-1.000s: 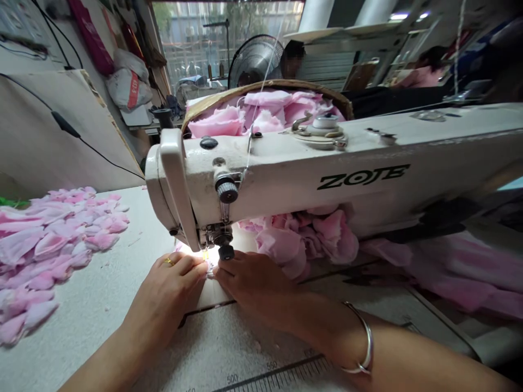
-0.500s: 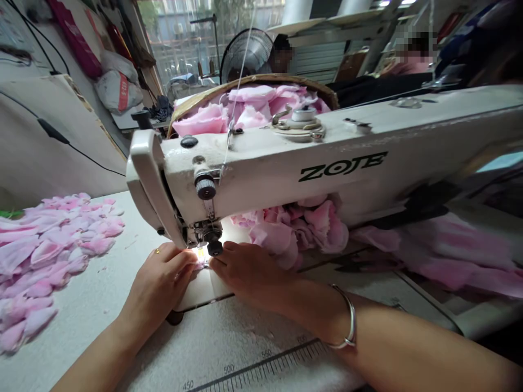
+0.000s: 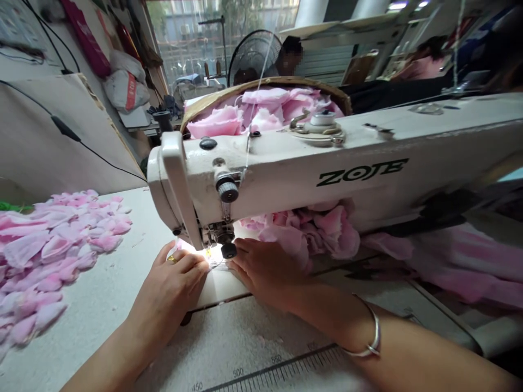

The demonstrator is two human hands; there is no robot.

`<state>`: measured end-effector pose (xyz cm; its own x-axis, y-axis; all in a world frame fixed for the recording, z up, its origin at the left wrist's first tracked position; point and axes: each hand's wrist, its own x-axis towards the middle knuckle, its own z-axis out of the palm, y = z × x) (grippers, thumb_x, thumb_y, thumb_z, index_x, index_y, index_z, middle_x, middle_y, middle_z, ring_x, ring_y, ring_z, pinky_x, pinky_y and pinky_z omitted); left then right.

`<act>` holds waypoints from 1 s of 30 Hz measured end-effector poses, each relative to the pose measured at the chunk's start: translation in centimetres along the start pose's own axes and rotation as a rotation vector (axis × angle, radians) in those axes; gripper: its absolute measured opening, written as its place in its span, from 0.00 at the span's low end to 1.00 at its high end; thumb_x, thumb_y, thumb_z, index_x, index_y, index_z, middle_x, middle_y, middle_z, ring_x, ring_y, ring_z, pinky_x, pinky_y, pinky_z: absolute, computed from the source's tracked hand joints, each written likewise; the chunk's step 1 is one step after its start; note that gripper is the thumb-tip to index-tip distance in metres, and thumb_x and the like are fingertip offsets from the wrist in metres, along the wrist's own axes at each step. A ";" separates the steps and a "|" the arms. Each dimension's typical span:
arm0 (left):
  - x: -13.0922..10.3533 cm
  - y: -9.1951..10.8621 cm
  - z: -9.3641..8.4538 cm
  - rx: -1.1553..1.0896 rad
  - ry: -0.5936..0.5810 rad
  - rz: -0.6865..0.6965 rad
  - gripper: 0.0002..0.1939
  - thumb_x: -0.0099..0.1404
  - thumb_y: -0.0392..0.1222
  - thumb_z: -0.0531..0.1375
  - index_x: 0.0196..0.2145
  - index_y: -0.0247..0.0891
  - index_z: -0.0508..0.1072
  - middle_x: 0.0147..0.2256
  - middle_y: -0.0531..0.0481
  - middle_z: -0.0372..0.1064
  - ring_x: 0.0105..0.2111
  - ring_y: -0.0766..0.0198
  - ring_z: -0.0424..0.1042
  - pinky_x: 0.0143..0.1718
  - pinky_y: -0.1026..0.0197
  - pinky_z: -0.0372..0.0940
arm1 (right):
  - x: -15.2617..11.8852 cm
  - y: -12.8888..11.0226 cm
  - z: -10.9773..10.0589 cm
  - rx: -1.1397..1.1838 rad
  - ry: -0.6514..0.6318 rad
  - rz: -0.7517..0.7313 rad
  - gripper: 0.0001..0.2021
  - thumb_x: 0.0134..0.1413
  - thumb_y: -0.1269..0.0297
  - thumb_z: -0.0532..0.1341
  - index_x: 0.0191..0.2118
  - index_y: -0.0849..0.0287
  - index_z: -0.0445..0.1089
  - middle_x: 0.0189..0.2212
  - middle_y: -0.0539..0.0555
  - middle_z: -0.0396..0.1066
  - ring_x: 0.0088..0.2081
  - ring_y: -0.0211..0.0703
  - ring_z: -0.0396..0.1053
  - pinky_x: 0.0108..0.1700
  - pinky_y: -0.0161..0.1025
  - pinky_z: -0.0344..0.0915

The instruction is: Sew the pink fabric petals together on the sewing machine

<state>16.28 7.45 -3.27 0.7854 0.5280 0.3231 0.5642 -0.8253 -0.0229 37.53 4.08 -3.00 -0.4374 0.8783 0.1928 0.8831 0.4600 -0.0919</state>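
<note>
A white sewing machine stands before me, its lamp lighting the presser foot. Just left of the foot, my left hand is closed, with a scrap of pink fabric showing beyond its fingers. My right hand lies close on the other side, fingers curled down against the machine bed; what is under them is hidden. A pale bit of cloth and a thread show in the bright gap between the hands. Gathered pink fabric bunches under the machine arm, behind my right hand.
Pink petal-like pieces spread over the table's left side. A basket full of pink cloth stands behind the machine. A ruler scale runs along the front edge. Pink cloth lies at right. A fan and other people are beyond.
The whole view has shifted, so the machine and hands sit further right. My left hand has flattened somewhat, and a little pink fabric now shows beyond its fingers. My right hand stays beside the foot.
</note>
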 end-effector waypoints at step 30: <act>-1.3 1.4 1.4 0.000 -0.057 -0.053 0.21 0.61 0.27 0.50 0.52 0.34 0.62 0.52 0.40 0.64 0.48 0.51 0.64 0.51 0.45 0.63 | 0.9 -1.1 0.4 -0.058 -0.014 0.110 0.07 0.58 0.70 0.55 0.34 0.57 0.70 0.33 0.54 0.70 0.31 0.44 0.68 0.25 0.38 0.56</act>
<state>16.38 5.86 -5.09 0.7674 0.5819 0.2692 0.6058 -0.7956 -0.0074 36.13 4.42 -3.12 -0.3395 0.9249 0.1710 0.9341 0.3530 -0.0544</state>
